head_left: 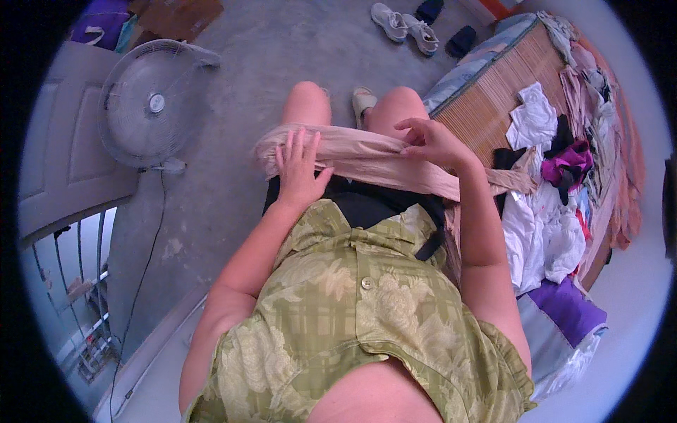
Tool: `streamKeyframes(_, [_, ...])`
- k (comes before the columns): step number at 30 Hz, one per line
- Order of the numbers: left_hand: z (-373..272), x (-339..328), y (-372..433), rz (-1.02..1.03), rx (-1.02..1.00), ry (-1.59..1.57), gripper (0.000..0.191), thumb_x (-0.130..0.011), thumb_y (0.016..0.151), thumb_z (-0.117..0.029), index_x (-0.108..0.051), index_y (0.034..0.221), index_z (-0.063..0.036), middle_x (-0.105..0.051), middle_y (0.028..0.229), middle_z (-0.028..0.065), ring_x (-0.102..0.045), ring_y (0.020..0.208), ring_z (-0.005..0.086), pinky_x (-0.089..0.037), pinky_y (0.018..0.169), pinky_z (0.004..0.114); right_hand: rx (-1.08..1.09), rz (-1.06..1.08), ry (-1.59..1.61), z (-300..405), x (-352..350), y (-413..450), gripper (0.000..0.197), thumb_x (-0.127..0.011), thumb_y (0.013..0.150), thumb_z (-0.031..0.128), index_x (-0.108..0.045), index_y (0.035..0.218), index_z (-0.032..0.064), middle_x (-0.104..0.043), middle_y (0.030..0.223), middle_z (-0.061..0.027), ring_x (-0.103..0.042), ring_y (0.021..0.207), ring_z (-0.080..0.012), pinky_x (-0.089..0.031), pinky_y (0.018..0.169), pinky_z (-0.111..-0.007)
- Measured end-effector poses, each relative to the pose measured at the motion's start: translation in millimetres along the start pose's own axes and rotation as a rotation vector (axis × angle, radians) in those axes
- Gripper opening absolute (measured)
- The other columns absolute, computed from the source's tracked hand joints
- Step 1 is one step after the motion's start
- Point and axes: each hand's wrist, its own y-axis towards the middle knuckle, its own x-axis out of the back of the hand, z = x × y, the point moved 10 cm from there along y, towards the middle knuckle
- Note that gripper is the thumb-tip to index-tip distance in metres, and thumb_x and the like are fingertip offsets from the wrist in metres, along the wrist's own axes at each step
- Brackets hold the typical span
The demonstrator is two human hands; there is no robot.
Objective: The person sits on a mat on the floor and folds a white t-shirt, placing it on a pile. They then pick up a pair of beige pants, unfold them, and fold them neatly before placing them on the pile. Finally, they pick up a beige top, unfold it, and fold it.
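Observation:
A long, pale pink cloth garment (359, 148) lies folded lengthwise across my thighs, its rounded left end over one knee. My left hand (302, 172) rests flat on that end with its fingers spread. My right hand (436, 143) hovers at the garment's upper edge, near the other thigh; thumb and forefinger are apart, and the thumb seems to touch the fabric. Part of the garment's right side passes behind my right forearm, so where it ends is hidden.
On my right, a bed with a woven mat (489, 92) bears white clothes (545, 238), a magenta garment (568, 164) and other heaped clothes. A floor fan (156, 103) stands left, its cord (151, 254) trailing along the floor. White sneakers (404, 26) lie ahead.

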Motion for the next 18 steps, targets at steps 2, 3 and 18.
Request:
streamKeyframes(2, [7,-1,0,-0.005,0.043,-0.023,0.065,-0.063,0.083,-0.024,-0.038,0.142,-0.0113,-0.028,0.150,0.0188,-0.019,0.141,0.0377,-0.013,0.112,0.058,-0.070,-0.045,-0.086,-7,6,-11,0.041,-0.072,0.080,0.014,-0.060,0.116,-0.0005,-0.065,0.087,-0.0059,-0.060,0.078,-0.0153,-0.049,0.074,-0.030])
streamKeyframes(3, [10,-2,-1,-0.020,0.032,-0.052,0.064,-0.061,0.084,-0.022,-0.038,0.142,-0.0110,-0.028,0.150,0.0186,-0.020,0.141,0.0375,-0.014,0.112,0.058,-0.125,-0.069,-0.068,-12,11,-18,0.040,-0.071,0.080,0.014,-0.061,0.116,-0.0004,-0.065,0.087,-0.0063,-0.060,0.079,-0.0162,-0.049,0.075,-0.030])
streamKeyframes(18, [18,6,4,-0.146,0.009,-0.134,0.060,-0.054,0.080,0.000,-0.040,0.139,-0.0038,-0.034,0.145,0.0228,-0.030,0.137,0.0383,-0.022,0.113,0.049,-0.128,-0.729,-0.911,-80,52,-123,0.051,-0.063,0.069,0.003,-0.057,0.120,0.0092,-0.058,0.118,-0.0162,-0.054,0.112,-0.0340,-0.042,0.096,-0.041])
